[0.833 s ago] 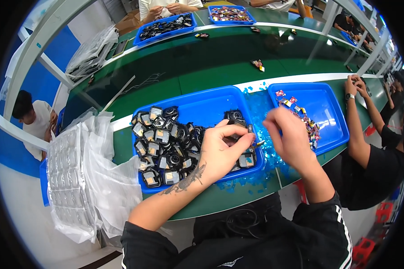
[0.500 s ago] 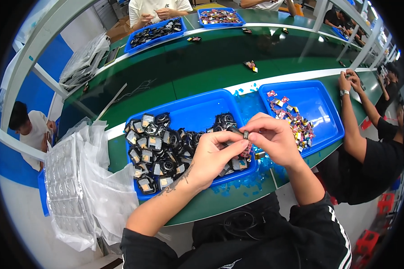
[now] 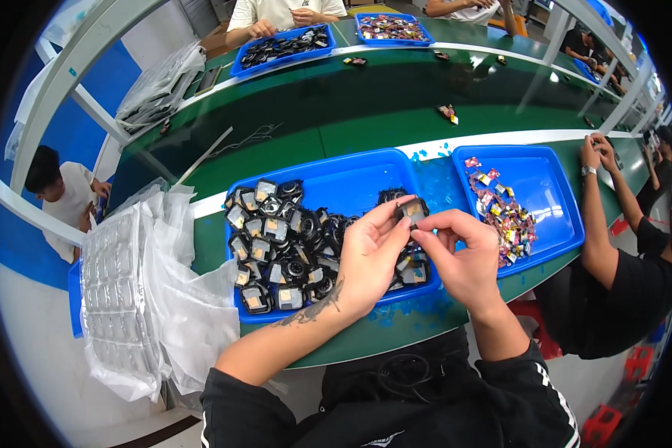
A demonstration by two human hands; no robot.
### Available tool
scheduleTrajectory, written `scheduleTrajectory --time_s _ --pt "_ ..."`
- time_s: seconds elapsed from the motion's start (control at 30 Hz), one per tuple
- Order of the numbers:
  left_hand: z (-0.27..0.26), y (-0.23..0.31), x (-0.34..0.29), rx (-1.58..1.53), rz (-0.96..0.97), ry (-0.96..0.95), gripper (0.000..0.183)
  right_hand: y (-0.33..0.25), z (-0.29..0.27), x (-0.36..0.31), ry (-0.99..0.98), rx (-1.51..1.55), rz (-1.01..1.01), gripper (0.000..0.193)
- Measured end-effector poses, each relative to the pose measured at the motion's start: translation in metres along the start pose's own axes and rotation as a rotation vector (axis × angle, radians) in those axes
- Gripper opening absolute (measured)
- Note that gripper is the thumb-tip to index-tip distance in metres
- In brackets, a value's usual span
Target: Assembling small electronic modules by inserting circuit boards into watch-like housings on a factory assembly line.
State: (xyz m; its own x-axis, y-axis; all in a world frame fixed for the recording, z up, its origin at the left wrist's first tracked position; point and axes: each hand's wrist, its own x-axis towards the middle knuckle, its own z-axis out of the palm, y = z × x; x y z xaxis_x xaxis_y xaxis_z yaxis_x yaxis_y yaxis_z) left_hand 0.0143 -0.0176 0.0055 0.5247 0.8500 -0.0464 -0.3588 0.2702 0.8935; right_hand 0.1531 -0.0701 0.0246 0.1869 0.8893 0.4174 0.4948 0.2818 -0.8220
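Observation:
My left hand (image 3: 372, 257) grips a small black device casing (image 3: 412, 211) with a greyish face, raised over the right end of a blue tray. My right hand (image 3: 464, 254) pinches at the casing's lower edge, thumb and index finger together; whatever tiny part lies between those fingertips is hidden. Below my hands, the blue tray (image 3: 336, 166) holds a heap of similar black casings (image 3: 276, 228), some with grey and tan square faces, others with round dark parts. To the right, a second blue tray (image 3: 564, 201) contains small red circuit boards with yellow and silver pieces (image 3: 506, 224).
Clear plastic blister sheets (image 3: 116, 287) are stacked at the left. Blue scraps (image 3: 433, 187) litter the green bench (image 3: 366, 345) between the trays. Across the green belt (image 3: 366, 112), a person (image 3: 284, 15) works over another tray. A co-worker's arm (image 3: 596, 201) is close on the right.
The casing between my hands has tilted up, showing its face. A red board visible under my fingers earlier no longer shows. The whole scene has shifted slightly right in view.

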Motion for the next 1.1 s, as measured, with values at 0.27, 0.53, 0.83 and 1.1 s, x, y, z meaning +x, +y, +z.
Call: scheduleTrajectory --time_s 0.27,0.53,0.83,1.1 --pt "-0.003 -0.002 -0.002 0.047 0.143 -0.168 0.043 -0.01 -0.002 0.006 0.073 0.054 0.068 0.009" --pt "-0.006 -0.012 -0.003 0.123 0.218 -0.178 0.043 -0.009 -0.006 0.008 0.041 0.063 0.098 0.008" --pt "-0.002 -0.011 -0.005 0.133 0.227 -0.186 0.045 -0.003 -0.01 0.01 -0.006 0.086 0.076 0.005" --pt "0.0 -0.011 -0.006 0.169 0.24 -0.199 0.045 -0.003 -0.009 0.013 0.083 -0.085 -0.167 0.012"
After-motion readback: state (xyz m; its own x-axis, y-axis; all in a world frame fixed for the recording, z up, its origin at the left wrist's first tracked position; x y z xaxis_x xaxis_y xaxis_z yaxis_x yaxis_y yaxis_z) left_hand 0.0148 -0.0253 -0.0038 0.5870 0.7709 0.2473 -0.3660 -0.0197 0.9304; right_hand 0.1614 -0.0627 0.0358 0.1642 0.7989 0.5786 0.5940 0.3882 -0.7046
